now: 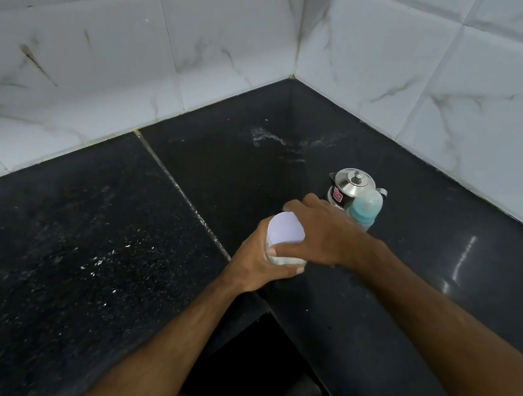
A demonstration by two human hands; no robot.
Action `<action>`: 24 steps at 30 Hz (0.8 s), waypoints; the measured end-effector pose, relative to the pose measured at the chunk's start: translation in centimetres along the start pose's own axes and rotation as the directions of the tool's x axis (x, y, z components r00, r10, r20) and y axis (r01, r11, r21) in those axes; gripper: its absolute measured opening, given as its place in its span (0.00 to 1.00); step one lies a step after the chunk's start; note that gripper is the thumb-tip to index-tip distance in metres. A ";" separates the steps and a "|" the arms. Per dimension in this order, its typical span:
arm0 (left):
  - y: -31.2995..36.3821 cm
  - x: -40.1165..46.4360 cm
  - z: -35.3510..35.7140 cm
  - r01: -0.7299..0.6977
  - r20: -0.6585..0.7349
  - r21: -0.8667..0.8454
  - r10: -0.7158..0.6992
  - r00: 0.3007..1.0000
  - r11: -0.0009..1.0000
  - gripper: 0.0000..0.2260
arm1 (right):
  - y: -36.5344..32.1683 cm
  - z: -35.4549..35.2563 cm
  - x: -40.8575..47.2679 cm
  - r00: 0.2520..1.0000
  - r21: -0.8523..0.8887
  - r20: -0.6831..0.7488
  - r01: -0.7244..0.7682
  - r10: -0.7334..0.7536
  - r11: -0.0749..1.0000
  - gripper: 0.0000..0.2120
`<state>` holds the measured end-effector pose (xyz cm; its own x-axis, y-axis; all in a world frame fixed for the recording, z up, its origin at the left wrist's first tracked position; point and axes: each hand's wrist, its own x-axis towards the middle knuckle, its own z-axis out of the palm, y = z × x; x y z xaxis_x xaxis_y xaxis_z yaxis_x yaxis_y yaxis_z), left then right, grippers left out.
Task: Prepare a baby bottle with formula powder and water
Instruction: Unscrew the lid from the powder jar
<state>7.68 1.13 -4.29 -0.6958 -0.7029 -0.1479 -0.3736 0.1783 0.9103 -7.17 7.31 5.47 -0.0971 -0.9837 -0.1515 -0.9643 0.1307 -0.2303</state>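
A clear jar of white formula powder with a white lid [285, 230] stands on the black counter near its inner corner. My left hand [259, 262] wraps around the jar's body from the left and below. My right hand [319, 232] lies over the lid from the right, fingers curled on its rim. Just behind my right hand stands a baby bottle [365, 208] with a teal body and a clear cap, upright. A small steel kettle [346, 186] with a knobbed lid stands touching the bottle's left side.
The black granite counter [110, 243] is L-shaped and runs into a corner of white marble-look wall tiles [209, 37]. White powder smears [272, 138] lie on the counter behind the kettle. The counter's inner edge drops to a dark gap [248, 365] in front of me.
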 end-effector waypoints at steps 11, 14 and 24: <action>-0.2 0.1 0.1 0.008 0.015 -0.019 -0.007 1.000 1.000 0.43 | -0.1 0.3 0.0 0.999 0.020 -0.007 0.052 -0.052 0.998 0.42; -0.3 0.2 0.2 0.009 0.010 -0.021 -0.009 1.000 1.000 0.42 | -0.2 0.9 0.2 0.992 0.036 0.004 0.127 -0.127 0.991 0.35; -0.3 0.2 0.1 -0.012 0.004 -0.018 0.012 1.000 1.000 0.42 | -0.2 1.2 -0.2 0.996 0.022 -0.060 0.070 -0.068 0.997 0.33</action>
<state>7.58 1.00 -4.63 -0.7025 -0.6980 -0.1386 -0.3540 0.1739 0.9189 -6.70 7.61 4.41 -0.0455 -0.9960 -0.0775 -0.9630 0.0643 -0.2616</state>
